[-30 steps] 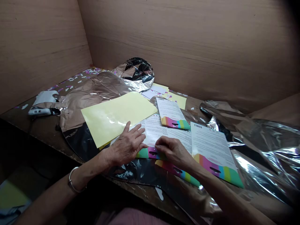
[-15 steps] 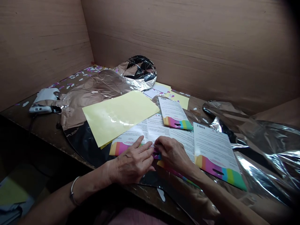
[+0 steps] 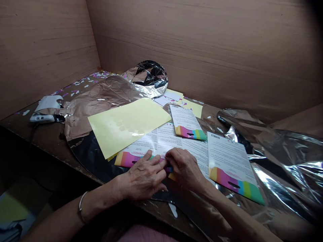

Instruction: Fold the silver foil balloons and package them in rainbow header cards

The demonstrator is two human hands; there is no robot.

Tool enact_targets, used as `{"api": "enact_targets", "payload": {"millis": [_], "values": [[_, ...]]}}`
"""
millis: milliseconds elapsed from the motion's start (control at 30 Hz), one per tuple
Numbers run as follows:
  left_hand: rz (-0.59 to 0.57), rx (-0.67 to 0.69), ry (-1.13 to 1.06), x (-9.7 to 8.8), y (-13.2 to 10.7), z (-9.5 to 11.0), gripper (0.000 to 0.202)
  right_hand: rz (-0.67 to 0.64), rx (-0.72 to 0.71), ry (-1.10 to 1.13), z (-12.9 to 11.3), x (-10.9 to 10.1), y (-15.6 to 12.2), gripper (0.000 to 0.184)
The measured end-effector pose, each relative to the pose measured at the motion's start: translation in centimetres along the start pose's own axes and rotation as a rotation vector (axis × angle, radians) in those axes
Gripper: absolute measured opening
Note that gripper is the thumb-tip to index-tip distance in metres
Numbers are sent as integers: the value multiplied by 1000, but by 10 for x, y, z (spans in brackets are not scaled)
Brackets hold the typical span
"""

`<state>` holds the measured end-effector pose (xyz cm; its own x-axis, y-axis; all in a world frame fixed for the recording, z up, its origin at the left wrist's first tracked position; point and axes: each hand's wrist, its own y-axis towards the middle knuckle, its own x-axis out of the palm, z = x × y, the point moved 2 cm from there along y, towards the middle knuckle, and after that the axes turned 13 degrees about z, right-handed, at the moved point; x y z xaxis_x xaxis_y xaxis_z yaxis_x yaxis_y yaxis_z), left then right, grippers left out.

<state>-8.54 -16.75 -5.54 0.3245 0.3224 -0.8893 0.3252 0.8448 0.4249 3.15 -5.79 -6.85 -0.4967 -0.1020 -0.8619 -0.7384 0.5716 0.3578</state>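
Note:
Printed cards with rainbow-coloured lower edges (image 3: 126,158) and lines of small text lie overlapped in front of me. My left hand (image 3: 146,174) rests palm down on their coloured edge, fingers spread. Just beside it, my right hand (image 3: 184,164) pinches with thumb and forefinger at the coloured strip near a hanging hole. Whatever is between those fingertips is hidden. A yellow sheet (image 3: 128,124) lies over the cards' upper left part. Another printed card (image 3: 186,117) sits above my right hand, and one more, a larger card (image 3: 227,154), lies to its right; both have cut-out hanging holes.
Crumpled foil (image 3: 101,89) covers the table's left and back, and more shiny foil (image 3: 285,168) lies at right. A white electrical block (image 3: 41,117) sits at the left edge. Small paper cut-outs (image 3: 83,82) are scattered at back left. Brown boards (image 3: 202,50) wall the table.
My left hand has shifted slightly, uncovering a hanging hole in the coloured strip to its left. My right hand stays pinched at nearly the same spot.

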Motion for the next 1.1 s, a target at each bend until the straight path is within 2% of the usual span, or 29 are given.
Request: {"api": "enact_targets", "payload": {"millis": [167, 233, 300, 367, 533, 667, 833, 900, 967, 1033, 1100], "values": [[-62, -18, 28, 3, -1, 2, 32, -22, 49, -40, -5, 0, 0, 16], [-80, -15, 18, 4, -1, 3, 33, -31, 165, -40, -5, 0, 1, 9], [-85, -6, 19, 4, -1, 3, 35, -74, 311, -29, -5, 1, 4, 15], [-80, -1, 28, 5, 0, 3, 37, -132, 379, -46, -4, 2, 8, 19], [-63, 5, 41, 7, 1, 2, 39, -56, 307, -221, 9, -2, 21, 30], [-69, 14, 63, 6, 2, 3, 40, -169, 384, -143, 22, -2, 26, 30], [-65, 30, 6, -2, 9, 1, 44, -245, 441, -47, 21, -6, 30, 24], [-23, 26, -85, -10, 17, -12, 38, -277, 416, -31, 19, -8, 31, 18], [75, -58, -118, -20, 27, -37, 30, -307, 400, -31, 17, -9, 32, 17], [152, -264, -31, -27, 34, -73, 28, -329, 399, -36, 17, -9, 32, 21], [104, -495, 97, -27, 35, -109, 37, -338, 404, -30, 17, -9, 32, 23]]}}
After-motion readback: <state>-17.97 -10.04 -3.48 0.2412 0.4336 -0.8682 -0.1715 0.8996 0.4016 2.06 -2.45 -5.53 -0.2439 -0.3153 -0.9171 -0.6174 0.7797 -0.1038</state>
